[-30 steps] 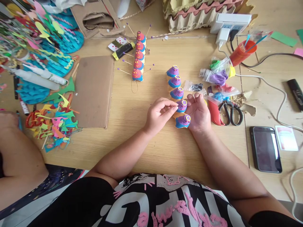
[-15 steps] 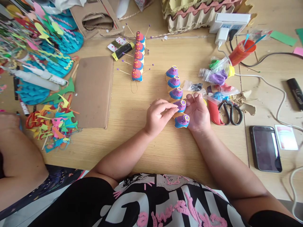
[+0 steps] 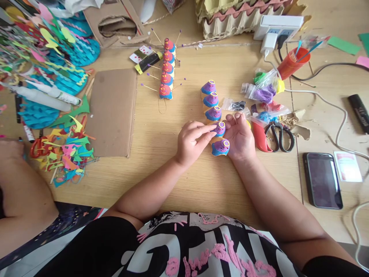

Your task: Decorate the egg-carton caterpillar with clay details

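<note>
A strip of egg-carton bumps (image 3: 220, 147) covered in purple and blue clay, with yellow rings on top and small faces, stands in front of me. My left hand (image 3: 191, 140) reaches in from its left. Its thumb and index fingertips, slightly apart, touch the second bump from the near end. On the other side my right hand (image 3: 240, 136) lies palm up against the strip, thumb and index finger drawn together. Anything tiny between those fingertips is too small to make out. Farther back stands a similar red-and-blue caterpillar strip (image 3: 166, 79) with purple-tipped sticks.
Scissors (image 3: 279, 136) and bagged clay (image 3: 265, 93) lie right of my hands, with a phone (image 3: 323, 180) beyond. A cardboard sheet (image 3: 111, 111) and paper scraps (image 3: 70, 154) are left. Egg trays (image 3: 230, 27) stand behind. Another person's arm (image 3: 24, 196) rests at the left edge.
My left thumb and index fingertips have parted slightly and now touch the clay bump. My right hand stays almost still; the whole view has shifted very slightly.
</note>
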Motion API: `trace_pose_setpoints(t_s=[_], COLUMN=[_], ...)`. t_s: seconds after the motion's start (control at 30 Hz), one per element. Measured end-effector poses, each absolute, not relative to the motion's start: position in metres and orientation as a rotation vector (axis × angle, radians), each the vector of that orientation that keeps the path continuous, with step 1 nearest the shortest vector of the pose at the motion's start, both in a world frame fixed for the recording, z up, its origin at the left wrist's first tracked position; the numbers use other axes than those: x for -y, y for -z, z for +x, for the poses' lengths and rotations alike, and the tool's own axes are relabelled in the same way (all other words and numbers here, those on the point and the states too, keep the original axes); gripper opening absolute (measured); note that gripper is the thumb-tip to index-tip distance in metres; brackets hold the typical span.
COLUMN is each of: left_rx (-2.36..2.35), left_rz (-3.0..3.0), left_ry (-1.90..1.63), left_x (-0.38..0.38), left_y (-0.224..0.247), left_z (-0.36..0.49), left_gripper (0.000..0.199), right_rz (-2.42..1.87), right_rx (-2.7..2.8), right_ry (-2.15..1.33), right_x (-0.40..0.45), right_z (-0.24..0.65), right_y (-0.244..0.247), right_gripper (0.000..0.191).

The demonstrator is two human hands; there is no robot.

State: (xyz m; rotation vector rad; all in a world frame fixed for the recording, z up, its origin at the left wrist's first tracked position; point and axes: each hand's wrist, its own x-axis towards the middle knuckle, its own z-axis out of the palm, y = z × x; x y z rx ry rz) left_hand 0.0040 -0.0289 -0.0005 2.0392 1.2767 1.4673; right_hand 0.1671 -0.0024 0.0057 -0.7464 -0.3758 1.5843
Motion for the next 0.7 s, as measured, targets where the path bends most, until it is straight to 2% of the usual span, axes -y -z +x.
trace_pose_setpoints(t_s=[0.2, 0.7], left_rx=[-1.278, -1.317], left_rz=[2.194, 2.085], left_ry=[-1.488, -1.497], left_x=[0.0307, 0.0295], left_y=[-0.0004, -0.0017], left_z=[0.0036, 0.0053], left_gripper=[0.023, 0.005], right_rz=[-0.728, -0.765], right_rx=[0.320, 0.381], right_ry=[-1.589, -1.580], right_x=[0.0015, 0.0028], right_z=[0.1679, 0.1651], right_y=[-0.0070, -0.0066], right_gripper=[0.026, 0.028])
